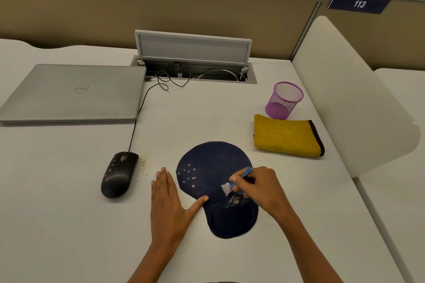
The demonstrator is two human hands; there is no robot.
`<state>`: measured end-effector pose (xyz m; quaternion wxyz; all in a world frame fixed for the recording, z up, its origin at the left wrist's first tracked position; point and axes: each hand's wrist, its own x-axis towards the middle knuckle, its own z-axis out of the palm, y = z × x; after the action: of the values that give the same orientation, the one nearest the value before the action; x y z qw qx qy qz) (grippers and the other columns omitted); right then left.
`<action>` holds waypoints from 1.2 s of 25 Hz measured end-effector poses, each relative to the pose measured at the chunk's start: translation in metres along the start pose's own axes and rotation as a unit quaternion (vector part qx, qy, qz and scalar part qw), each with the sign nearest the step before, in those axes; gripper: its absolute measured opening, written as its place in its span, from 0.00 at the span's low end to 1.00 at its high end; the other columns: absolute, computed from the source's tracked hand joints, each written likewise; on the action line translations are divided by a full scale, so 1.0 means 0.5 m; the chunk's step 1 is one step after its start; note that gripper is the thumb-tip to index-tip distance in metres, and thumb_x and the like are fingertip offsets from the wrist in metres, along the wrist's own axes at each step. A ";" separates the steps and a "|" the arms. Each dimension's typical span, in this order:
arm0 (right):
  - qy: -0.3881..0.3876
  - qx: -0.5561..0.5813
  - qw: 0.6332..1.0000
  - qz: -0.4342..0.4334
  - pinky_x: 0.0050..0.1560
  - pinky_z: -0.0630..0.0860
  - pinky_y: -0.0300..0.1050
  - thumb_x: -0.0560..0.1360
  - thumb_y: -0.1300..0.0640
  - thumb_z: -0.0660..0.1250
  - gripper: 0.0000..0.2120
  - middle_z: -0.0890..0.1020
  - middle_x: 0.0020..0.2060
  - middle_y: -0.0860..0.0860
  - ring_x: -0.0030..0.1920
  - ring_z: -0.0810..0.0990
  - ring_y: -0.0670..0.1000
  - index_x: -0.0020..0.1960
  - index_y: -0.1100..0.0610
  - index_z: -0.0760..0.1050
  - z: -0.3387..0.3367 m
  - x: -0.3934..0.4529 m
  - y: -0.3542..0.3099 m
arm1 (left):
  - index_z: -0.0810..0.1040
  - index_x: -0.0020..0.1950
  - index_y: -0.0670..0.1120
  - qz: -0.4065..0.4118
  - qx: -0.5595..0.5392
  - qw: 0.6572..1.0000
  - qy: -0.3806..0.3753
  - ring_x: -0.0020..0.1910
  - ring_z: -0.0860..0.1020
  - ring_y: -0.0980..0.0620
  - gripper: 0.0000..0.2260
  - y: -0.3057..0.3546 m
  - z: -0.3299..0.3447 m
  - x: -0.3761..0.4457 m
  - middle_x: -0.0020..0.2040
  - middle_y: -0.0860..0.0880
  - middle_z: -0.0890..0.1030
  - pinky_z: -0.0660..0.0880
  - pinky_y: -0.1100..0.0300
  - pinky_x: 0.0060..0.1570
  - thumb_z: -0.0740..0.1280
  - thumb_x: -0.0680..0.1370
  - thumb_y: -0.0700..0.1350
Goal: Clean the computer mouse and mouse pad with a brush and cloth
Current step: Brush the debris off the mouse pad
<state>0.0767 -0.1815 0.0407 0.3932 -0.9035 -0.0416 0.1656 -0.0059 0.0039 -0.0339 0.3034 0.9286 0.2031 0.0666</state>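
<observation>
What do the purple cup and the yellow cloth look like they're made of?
The purple cup looks like painted wire mesh, probably metal: you can see through its fine grid. The yellow cloth looks like soft, fuzzy microfibre or terry, folded thick, with a dark edge.

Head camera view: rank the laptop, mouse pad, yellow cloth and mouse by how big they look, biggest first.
1. Laptop, though it lies farther from the camera.
2. Mouse pad.
3. Yellow cloth.
4. Mouse.
Pad versus cloth is fairly close; the right hand covers part of the pad.
</observation>
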 end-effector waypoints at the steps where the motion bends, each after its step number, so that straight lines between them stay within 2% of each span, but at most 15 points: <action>1: -0.018 -0.021 1.000 -0.004 0.52 0.80 0.45 0.75 0.50 0.65 0.09 0.85 0.44 0.52 0.44 0.82 0.48 0.51 0.51 0.82 0.007 -0.003 -0.001 | 0.37 0.72 0.47 0.000 0.001 1.000 0.000 0.72 0.38 0.56 0.51 0.000 0.000 0.001 0.73 0.53 0.40 0.40 0.59 0.70 0.50 0.61 0.78; 4: 0.078 -0.151 0.985 0.027 0.49 0.76 0.41 0.76 0.46 0.62 0.14 0.84 0.48 0.51 0.48 0.81 0.50 0.55 0.51 0.80 0.005 0.007 0.004 | 0.38 0.73 0.47 0.000 -0.002 1.000 0.002 0.71 0.37 0.57 0.52 0.004 -0.002 0.000 0.72 0.54 0.39 0.39 0.60 0.69 0.50 0.61 0.78; 6: 0.126 -0.157 0.979 0.023 0.49 0.77 0.43 0.77 0.46 0.62 0.15 0.84 0.48 0.53 0.46 0.82 0.51 0.55 0.53 0.80 -0.008 0.013 0.006 | 0.38 0.74 0.47 0.000 0.000 1.000 0.001 0.71 0.37 0.57 0.52 0.002 -0.001 -0.001 0.73 0.54 0.40 0.39 0.60 0.69 0.50 0.61 0.78; 7: 0.104 -0.110 0.988 0.016 0.48 0.79 0.43 0.76 0.47 0.63 0.14 0.85 0.46 0.53 0.43 0.82 0.50 0.54 0.54 0.81 -0.013 0.017 0.009 | 0.38 0.73 0.47 0.001 0.002 1.000 0.000 0.71 0.37 0.56 0.52 0.001 -0.001 -0.001 0.73 0.53 0.40 0.39 0.60 0.69 0.50 0.61 0.78; 9: -0.005 -0.009 1.000 0.018 0.45 0.80 0.41 0.75 0.50 0.66 0.10 0.85 0.44 0.54 0.38 0.80 0.46 0.50 0.54 0.82 -0.014 0.015 0.002 | 0.36 0.73 0.48 -0.001 0.003 1.000 -0.003 0.71 0.37 0.56 0.51 -0.001 0.001 -0.001 0.73 0.53 0.40 0.39 0.60 0.69 0.50 0.61 0.78; 10: -0.046 -0.009 0.999 0.019 0.46 0.80 0.41 0.75 0.50 0.66 0.10 0.85 0.44 0.53 0.37 0.80 0.46 0.50 0.53 0.82 -0.009 0.011 0.000 | 0.36 0.72 0.48 -0.002 0.002 1.000 -0.004 0.71 0.37 0.56 0.51 -0.001 0.001 0.000 0.73 0.53 0.40 0.39 0.60 0.69 0.50 0.61 0.78; 11: -0.049 -0.050 0.997 0.025 0.48 0.79 0.43 0.75 0.48 0.65 0.10 0.85 0.45 0.53 0.40 0.80 0.47 0.50 0.52 0.82 -0.005 0.010 0.000 | 0.36 0.72 0.48 -0.002 0.001 1.000 -0.005 0.71 0.37 0.56 0.51 -0.001 0.002 0.000 0.73 0.53 0.40 0.39 0.60 0.69 0.50 0.61 0.78; 14: 0.081 -0.204 0.975 0.046 0.49 0.76 0.44 0.77 0.46 0.60 0.15 0.84 0.49 0.52 0.48 0.81 0.52 0.54 0.53 0.80 -0.009 0.013 -0.005 | 0.37 0.73 0.48 -0.006 0.000 1.000 -0.005 0.72 0.38 0.55 0.52 -0.002 0.003 -0.001 0.73 0.53 0.40 0.40 0.59 0.69 0.50 0.61 0.78; 16: 0.126 -0.199 0.971 0.034 0.50 0.75 0.43 0.78 0.47 0.60 0.15 0.84 0.48 0.52 0.48 0.81 0.52 0.54 0.55 0.79 -0.011 0.010 -0.007 | 0.37 0.73 0.48 -0.008 -0.003 1.000 -0.006 0.72 0.38 0.55 0.52 -0.002 0.003 -0.001 0.73 0.54 0.39 0.40 0.60 0.69 0.50 0.61 0.78; 19: 0.009 -0.020 0.999 0.028 0.51 0.80 0.49 0.75 0.50 0.65 0.10 0.85 0.43 0.52 0.42 0.82 0.49 0.49 0.53 0.82 0.002 0.008 -0.006 | 0.38 0.73 0.47 -0.009 -0.004 1.000 -0.005 0.71 0.38 0.56 0.52 0.000 0.002 0.000 0.72 0.54 0.40 0.39 0.60 0.69 0.50 0.61 0.78; 21: -0.023 -0.043 0.998 0.040 0.51 0.80 0.49 0.75 0.49 0.65 0.09 0.85 0.43 0.51 0.43 0.82 0.49 0.48 0.51 0.82 0.010 0.008 0.000 | 0.38 0.74 0.47 -0.009 -0.002 1.000 -0.007 0.72 0.37 0.55 0.53 -0.001 0.002 0.000 0.73 0.53 0.40 0.39 0.60 0.69 0.50 0.61 0.78; 24: 0.116 -0.169 0.977 0.066 0.47 0.76 0.45 0.77 0.45 0.61 0.15 0.84 0.47 0.53 0.46 0.81 0.53 0.52 0.54 0.81 -0.002 0.017 0.006 | 0.39 0.74 0.47 -0.011 0.000 1.000 -0.007 0.72 0.37 0.55 0.53 -0.002 0.002 -0.001 0.73 0.54 0.39 0.40 0.60 0.69 0.50 0.61 0.78; 26: 0.152 -0.166 0.973 0.047 0.46 0.75 0.43 0.77 0.46 0.61 0.16 0.84 0.47 0.54 0.46 0.82 0.53 0.54 0.56 0.80 -0.012 0.018 0.006 | 0.39 0.75 0.47 -0.014 -0.001 1.000 -0.008 0.71 0.38 0.55 0.53 -0.001 0.003 0.000 0.73 0.54 0.39 0.40 0.60 0.69 0.50 0.60 0.78; 28: 0.080 -0.048 0.995 0.031 0.45 0.77 0.39 0.76 0.48 0.64 0.13 0.85 0.46 0.54 0.40 0.81 0.49 0.53 0.55 0.81 -0.008 0.022 0.003 | 0.40 0.75 0.47 -0.014 0.001 1.000 -0.009 0.71 0.38 0.55 0.53 -0.001 0.003 0.000 0.73 0.54 0.40 0.41 0.59 0.69 0.50 0.60 0.78; 30: -0.012 -0.010 0.999 0.030 0.47 0.79 0.39 0.75 0.49 0.65 0.11 0.85 0.46 0.53 0.38 0.80 0.48 0.52 0.53 0.81 0.009 0.023 0.001 | 0.40 0.75 0.47 -0.014 0.002 1.000 -0.010 0.71 0.38 0.55 0.53 0.001 0.002 0.001 0.73 0.54 0.40 0.41 0.59 0.69 0.50 0.60 0.78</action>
<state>0.0861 -0.1761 0.0344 0.3787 -0.9060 -0.0212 0.1878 -0.0050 0.0031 -0.0345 0.3042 0.9270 0.2131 0.0527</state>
